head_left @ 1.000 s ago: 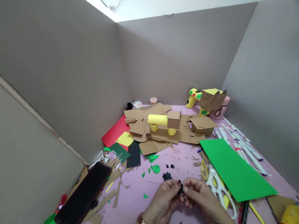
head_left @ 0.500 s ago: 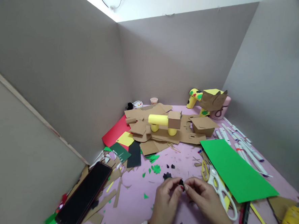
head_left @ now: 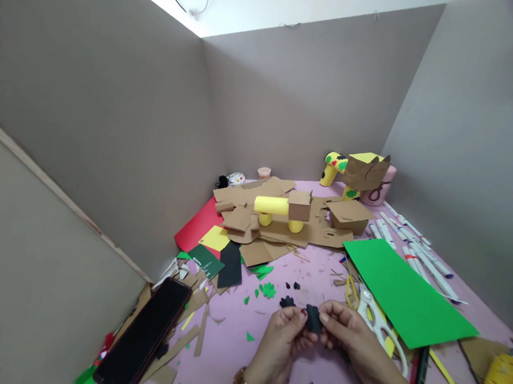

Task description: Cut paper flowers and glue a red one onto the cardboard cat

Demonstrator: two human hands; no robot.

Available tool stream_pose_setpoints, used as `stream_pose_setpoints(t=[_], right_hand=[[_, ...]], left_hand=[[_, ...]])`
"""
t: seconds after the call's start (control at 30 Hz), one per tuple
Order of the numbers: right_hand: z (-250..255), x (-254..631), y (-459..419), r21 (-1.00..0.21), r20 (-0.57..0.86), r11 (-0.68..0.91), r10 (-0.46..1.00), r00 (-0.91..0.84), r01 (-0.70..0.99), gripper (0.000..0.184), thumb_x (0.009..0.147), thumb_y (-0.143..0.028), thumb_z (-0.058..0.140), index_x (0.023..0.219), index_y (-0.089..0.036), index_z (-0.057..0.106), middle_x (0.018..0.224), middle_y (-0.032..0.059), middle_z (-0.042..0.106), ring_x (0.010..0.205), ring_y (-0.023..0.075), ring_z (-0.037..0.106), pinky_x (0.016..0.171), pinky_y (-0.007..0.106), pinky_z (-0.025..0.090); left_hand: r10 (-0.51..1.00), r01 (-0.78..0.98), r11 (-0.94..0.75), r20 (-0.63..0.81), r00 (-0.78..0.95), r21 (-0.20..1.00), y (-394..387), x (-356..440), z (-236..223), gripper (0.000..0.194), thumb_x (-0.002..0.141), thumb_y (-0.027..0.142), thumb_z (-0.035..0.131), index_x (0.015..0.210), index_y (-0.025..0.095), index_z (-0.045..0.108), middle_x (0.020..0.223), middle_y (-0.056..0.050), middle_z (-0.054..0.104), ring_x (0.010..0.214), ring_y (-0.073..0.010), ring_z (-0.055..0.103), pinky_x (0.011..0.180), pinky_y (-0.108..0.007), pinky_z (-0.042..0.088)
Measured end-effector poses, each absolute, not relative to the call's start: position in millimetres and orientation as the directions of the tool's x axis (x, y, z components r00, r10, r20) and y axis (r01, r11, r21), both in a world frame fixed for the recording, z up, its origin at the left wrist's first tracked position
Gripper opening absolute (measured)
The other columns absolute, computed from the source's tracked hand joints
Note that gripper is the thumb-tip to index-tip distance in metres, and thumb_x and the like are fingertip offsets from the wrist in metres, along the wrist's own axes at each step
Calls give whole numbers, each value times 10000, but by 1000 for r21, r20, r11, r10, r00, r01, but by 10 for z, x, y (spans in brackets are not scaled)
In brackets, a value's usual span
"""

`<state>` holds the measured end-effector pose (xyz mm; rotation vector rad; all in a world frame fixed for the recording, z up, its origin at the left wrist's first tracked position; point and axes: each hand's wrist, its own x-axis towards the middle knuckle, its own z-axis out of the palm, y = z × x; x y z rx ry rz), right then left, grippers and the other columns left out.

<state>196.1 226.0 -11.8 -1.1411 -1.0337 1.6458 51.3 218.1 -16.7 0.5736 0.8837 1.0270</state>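
Note:
Between my two hands is a small black paper cutout (head_left: 313, 319) with a scalloped edge, its face turned up toward me. My left hand (head_left: 286, 333) pinches its left side, and my right hand (head_left: 342, 330) grips its right edge between thumb and fingers. Just beyond my left fingers lies another black paper flower (head_left: 287, 301) on the pink table (head_left: 230, 335). A green paper flower (head_left: 269, 290) and small black drop-shaped scraps (head_left: 296, 285) lie farther off. White-handled scissors (head_left: 373, 315) rest to the right of my right hand.
A yellow tube animal with a cardboard box head (head_left: 299, 206) stands on cardboard pieces. Green paper (head_left: 409, 291) and several markers (head_left: 430, 260) lie at right. On the left are a phone (head_left: 143, 336) and paper scraps. A decorated yellow figure (head_left: 364, 172) stands at the back.
Both hands have turned the black cutout, which was folded small and mostly hidden, so that it now shows opened out. My left wrist has rotated, bringing the watch's band into view.

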Motion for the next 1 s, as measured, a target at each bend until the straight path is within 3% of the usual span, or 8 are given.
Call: stream_pose_setpoints(t=[0.23,0.47,0.6,1.0], right_hand=[[-108,1951,2256,-935,-266,-293,952,-154,-200,384,652,-515,736,746,-165,611,506,-47,584,433,75,492,424,170,342],[-151,1956,2262,-932,-273,-299,951,-145,-207,371,634,-494,752,686,-172,576,496,-51,591,428,80,506,422,170,345],[-125,1939,2251,-939,-255,-287,950,-178,-188,369,638,-496,749,680,-169,583,529,-26,630,471,97,538,458,187,380],[-72,1914,2236,-962,-213,-245,949,-231,-120,363,672,-509,713,638,-168,594,494,-27,610,442,97,506,451,203,362]], left_hand=[[970,-276,243,-228,89,930,2185,502,-133,369,668,463,719,656,99,657,520,-32,639,486,-111,538,517,-204,374],[961,-435,274,-266,80,858,2182,510,-144,387,724,508,651,750,122,636,559,-30,651,496,-123,562,549,-228,412],[970,-395,241,-205,131,886,2188,518,-154,297,622,363,780,643,112,623,581,-39,652,540,-132,578,571,-230,416],[981,-357,195,-190,49,914,2184,518,-170,212,667,291,712,611,156,558,543,20,567,521,-112,508,543,-219,385]])
